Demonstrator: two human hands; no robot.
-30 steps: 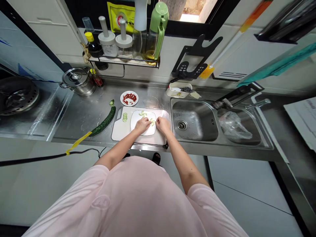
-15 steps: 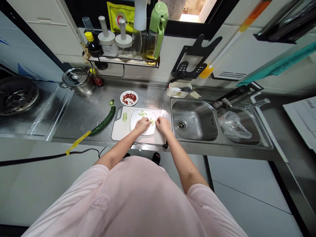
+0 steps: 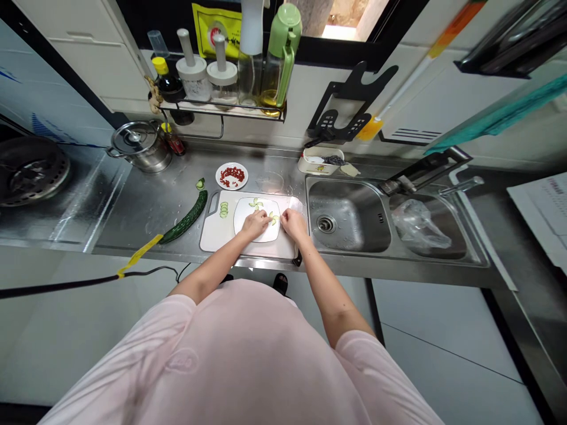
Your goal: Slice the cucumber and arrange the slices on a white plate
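Observation:
On a white cutting board [image 3: 215, 236] lies a white square plate [image 3: 267, 236]. My left hand [image 3: 256, 225] reaches over the plate, fingers drawn together, its fingertips at pale cucumber slices [image 3: 275, 219] near the plate's right side. My right hand [image 3: 293, 224] is closed at the plate's right edge; whatever its fingers hold, if anything, is too small to make out. A second group of cucumber pieces [image 3: 256, 203] is arranged near the plate's far edge. Several overlapping cucumber rounds [image 3: 224, 209] rest on the board, left of the plate.
Left of the board lies a cut cucumber [image 3: 186, 219] with a small end piece [image 3: 200, 183] beyond it. A dish of chopped red pieces [image 3: 232, 176] stands behind the board. The sink [image 3: 349, 215] is at right, the steel pot [image 3: 140, 147] at far left.
Almost nothing differs. My right hand has shifted very slightly at the plate's edge, while my left hand stays over the cucumber slices.

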